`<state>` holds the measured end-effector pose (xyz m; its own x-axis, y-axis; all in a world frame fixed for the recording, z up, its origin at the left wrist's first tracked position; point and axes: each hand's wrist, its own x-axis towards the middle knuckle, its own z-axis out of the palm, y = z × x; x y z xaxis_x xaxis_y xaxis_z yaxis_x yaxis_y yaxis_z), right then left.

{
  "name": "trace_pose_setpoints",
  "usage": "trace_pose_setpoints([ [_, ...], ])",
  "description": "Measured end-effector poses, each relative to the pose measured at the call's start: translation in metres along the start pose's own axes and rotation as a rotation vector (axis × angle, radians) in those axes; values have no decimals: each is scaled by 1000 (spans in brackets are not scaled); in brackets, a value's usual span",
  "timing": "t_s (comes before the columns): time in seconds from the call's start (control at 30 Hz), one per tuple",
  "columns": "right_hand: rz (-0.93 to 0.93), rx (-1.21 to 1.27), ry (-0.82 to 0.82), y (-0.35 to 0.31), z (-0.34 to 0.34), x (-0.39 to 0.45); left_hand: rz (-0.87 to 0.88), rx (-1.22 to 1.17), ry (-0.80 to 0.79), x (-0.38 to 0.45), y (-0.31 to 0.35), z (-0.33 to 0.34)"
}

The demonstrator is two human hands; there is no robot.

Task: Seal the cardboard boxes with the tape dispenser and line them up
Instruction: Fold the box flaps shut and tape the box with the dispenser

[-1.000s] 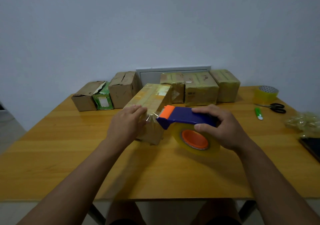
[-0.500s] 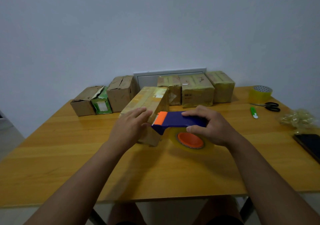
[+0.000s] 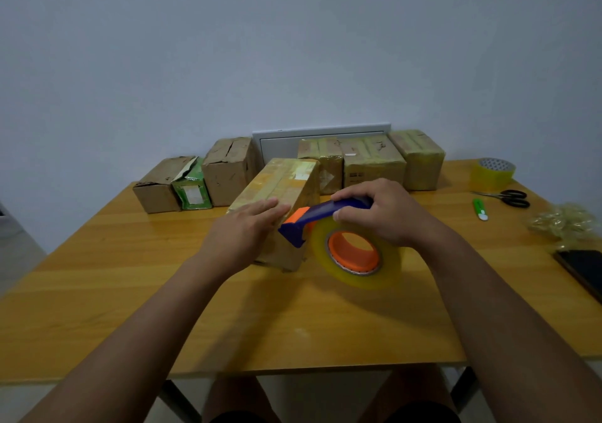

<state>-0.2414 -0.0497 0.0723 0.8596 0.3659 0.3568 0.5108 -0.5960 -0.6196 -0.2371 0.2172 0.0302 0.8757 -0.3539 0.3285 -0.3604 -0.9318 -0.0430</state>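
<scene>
A plain pale wall stands behind a yellow wooden counter (image 3: 97, 292), with a white panel (image 3: 286, 142) set low in the wall just past its far edge; along that far edge sits a row of cardboard boxes, on the left an open-flapped brown box (image 3: 156, 188), a green-sided box (image 3: 192, 188) touching it and a creased brown box (image 3: 228, 171) beside that, on the right three taped boxes (image 3: 374, 165) pressed side by side; nearer the person, apart from the row, a long taped box (image 3: 283, 181) lies at an angle with its near end toward the middle of the counter; the left hand (image 3: 241, 233) lies flat on that near end, fingers straight and together, pressing down and holding nothing; the right hand (image 3: 381, 214) curls round the blue handle of the tape dispenser (image 3: 312, 220), whose orange-tipped head touches the box's near right corner just beside the left fingertips, its roll of clear tape on an orange core hanging above the counter to the right of the box; off to the right lie a spare tape roll (image 3: 492, 174), black scissors (image 3: 511, 197), a green utility knife (image 3: 479, 209), a wad of crumpled tape (image 3: 563, 223) and a dark phone (image 3: 583, 269) at the edge.
</scene>
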Motion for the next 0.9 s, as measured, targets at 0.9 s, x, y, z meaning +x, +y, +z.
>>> trace_pose_setpoints([
  [0.9,110,-193,-71,13,25,-30,-31,55,-55,-2,6,-11],
])
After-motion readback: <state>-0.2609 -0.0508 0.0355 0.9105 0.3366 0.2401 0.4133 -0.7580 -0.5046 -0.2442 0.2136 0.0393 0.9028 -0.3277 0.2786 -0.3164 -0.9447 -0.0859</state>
